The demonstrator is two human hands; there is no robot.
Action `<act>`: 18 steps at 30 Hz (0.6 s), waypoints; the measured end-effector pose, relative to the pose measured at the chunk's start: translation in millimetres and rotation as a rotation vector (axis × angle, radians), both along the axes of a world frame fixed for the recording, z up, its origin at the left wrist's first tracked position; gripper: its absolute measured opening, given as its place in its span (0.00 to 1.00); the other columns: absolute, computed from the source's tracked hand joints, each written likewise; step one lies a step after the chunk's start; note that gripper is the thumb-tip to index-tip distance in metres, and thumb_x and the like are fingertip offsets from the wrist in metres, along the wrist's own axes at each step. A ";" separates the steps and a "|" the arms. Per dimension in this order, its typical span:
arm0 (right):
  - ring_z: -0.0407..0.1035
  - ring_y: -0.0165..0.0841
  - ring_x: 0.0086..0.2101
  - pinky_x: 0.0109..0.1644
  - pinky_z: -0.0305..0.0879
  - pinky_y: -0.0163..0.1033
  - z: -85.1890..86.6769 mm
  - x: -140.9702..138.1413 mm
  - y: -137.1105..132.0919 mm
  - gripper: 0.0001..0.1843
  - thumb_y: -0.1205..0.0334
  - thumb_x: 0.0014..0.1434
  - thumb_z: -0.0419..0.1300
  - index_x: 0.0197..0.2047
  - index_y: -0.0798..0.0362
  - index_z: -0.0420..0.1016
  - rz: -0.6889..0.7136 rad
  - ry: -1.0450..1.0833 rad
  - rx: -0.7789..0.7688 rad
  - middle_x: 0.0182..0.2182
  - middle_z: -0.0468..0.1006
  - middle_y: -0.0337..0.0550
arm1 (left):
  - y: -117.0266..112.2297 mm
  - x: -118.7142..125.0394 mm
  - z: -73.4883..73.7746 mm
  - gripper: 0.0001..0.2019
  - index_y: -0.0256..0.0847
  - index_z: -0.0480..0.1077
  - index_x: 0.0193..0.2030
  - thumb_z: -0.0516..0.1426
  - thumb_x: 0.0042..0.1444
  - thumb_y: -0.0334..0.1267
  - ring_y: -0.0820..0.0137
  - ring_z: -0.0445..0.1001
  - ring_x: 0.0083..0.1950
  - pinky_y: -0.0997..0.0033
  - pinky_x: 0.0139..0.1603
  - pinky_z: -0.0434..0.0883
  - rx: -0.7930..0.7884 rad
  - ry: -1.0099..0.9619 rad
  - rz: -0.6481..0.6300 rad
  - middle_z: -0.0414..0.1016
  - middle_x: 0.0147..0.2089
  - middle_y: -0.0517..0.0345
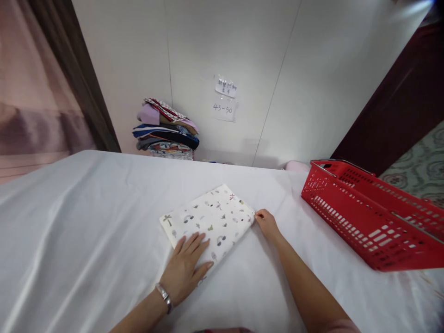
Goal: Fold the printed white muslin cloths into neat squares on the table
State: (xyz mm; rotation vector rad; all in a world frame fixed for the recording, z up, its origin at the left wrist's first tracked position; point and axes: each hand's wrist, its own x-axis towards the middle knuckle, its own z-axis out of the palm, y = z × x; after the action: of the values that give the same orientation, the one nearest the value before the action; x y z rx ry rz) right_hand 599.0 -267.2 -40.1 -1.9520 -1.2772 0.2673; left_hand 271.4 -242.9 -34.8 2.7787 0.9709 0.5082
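Note:
A folded white cloth [208, 215] printed with small rainbows, palm trees and leaves lies flat and slanted on the white-covered table [104, 222]. My left hand [187, 268] rests on its near left part, palm down with the fingers spread, and a silver bracelet circles that wrist. At the cloth's right corner, my right hand [266, 223] pinches the edge between thumb and fingertips. What lies under my left palm is hidden.
A red plastic basket [347, 217] with metal handles stands at the right. Behind the table's far edge rises a stack of folded fabrics [168, 127] against a white wall [222, 41]. Paper notes [225, 99] are taped there. A pink curtain [38, 92] hangs at the left.

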 end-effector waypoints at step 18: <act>0.65 0.38 0.45 0.48 0.60 0.39 2.4 -2.5 15.2 0.23 0.49 0.53 0.50 0.47 0.52 0.68 0.017 -0.016 -0.019 0.45 0.72 0.46 | -5.4 -3.1 -3.9 0.36 0.48 0.48 0.64 0.51 0.50 0.58 0.57 0.48 0.65 0.47 0.64 0.43 0.011 0.039 -0.047 0.50 0.65 0.54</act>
State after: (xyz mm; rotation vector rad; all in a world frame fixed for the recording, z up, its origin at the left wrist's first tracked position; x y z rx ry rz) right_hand 596.5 -252.0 -37.7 -1.9643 -1.3063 0.2734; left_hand 268.3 -248.3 -38.7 2.8241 0.9104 0.4552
